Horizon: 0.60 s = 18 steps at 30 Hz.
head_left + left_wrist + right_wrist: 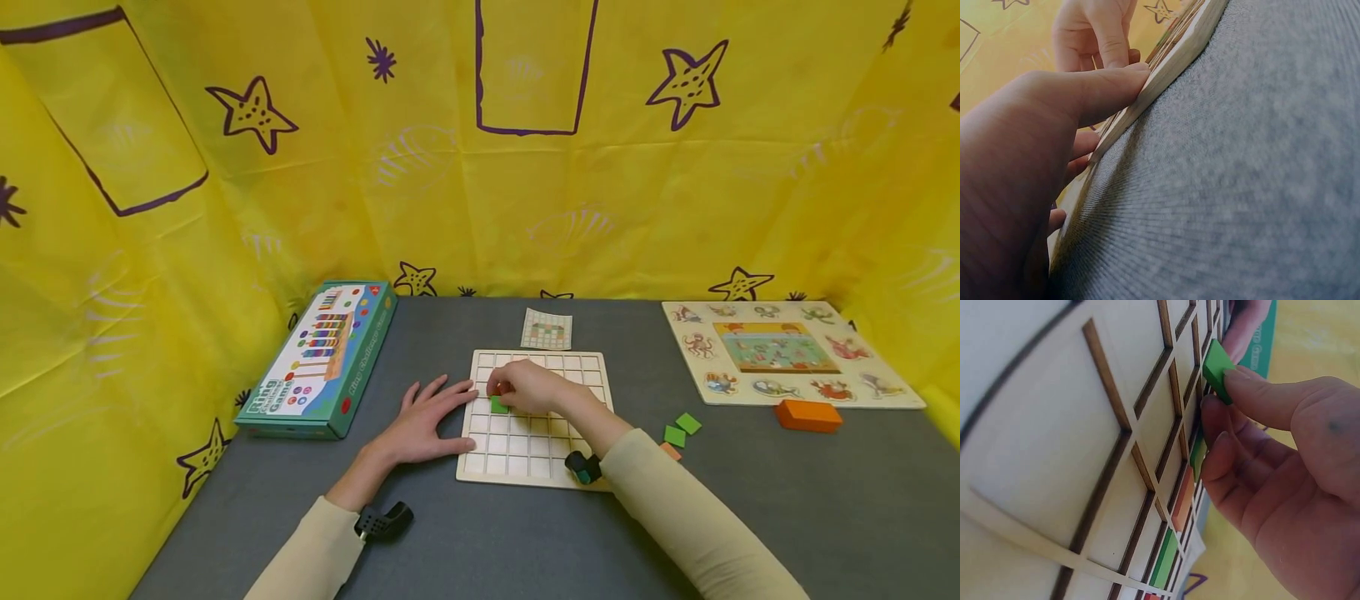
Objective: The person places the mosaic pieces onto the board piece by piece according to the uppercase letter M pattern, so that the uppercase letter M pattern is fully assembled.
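A pale wooden grid board (487, 465) lies on the grey table in front of me. My right hand (534, 388) is over its left part, pinching a small green square tile (1216, 370) between thumb and fingers. That tile is tilted against the grid. Beyond it, an orange tile (1183, 499) and another green tile (1164, 561) sit in squares of the board, hidden behind the right hand in the head view. My left hand (426, 427) lies with spread fingers at the board's left edge, its thumb (1113, 87) resting on the rim.
Behind the board lies a card (547, 330) with a coloured grid pattern. Loose green tiles (674, 436) and an orange tile (671, 451) lie to the right. A game box (322, 358) stands at left. At far right are a sea-animal puzzle board (776, 346) and an orange block (808, 416).
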Motion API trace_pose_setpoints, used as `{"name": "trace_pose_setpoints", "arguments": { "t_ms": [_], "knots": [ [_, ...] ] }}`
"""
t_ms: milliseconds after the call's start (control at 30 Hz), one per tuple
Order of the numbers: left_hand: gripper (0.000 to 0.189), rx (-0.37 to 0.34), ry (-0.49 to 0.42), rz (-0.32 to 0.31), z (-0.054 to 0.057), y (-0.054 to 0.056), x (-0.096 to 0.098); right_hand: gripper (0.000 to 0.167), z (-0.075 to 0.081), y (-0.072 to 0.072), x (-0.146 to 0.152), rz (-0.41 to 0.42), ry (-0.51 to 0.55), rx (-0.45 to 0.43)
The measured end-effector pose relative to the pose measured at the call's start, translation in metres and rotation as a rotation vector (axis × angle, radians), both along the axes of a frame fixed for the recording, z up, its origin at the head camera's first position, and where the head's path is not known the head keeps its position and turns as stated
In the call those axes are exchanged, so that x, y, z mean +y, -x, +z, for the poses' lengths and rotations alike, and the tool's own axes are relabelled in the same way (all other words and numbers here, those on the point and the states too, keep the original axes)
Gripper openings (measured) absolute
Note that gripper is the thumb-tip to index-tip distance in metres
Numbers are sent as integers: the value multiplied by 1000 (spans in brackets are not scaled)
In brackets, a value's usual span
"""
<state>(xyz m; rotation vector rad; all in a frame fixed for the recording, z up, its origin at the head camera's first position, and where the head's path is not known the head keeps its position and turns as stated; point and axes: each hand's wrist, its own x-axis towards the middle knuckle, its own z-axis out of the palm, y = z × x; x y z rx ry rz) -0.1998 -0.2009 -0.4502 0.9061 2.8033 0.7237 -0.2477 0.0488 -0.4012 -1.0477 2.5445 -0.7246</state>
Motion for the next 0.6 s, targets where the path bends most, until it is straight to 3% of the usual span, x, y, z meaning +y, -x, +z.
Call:
{"name": "trace_pose_setpoints", "arguments": {
  "t_ms": [233, 600],
  "knots": [
    [77, 5, -12, -5, -2, 0, -1, 11, 3, -3, 2, 7, -7, 32],
    [77, -4, 0, 6, -4, 1, -1, 15, 9, -6, 26, -55, 74, -20]
  ]
}}
